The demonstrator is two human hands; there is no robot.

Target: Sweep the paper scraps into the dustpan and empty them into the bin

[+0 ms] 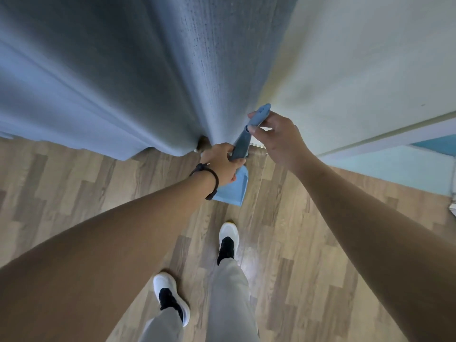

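Note:
A light blue dustpan (233,188) hangs upright above the wooden floor, pan end down, in front of the curtain's lower edge. My left hand (222,165), a dark band on its wrist, grips it where the pan meets the grey-blue handle (240,148). My right hand (278,140) pinches the top end of the blue handle (260,116) between thumb and fingers. I cannot tell whether a brush is clipped to the dustpan. No paper scraps and no bin are in view.
A grey-blue curtain (138,77) hangs at the left and centre, reaching the floor. A pale wall (357,65) with a light skirting stands at the right. My two feet in white-and-black shoes (228,239) stand on the wood-pattern floor (308,255).

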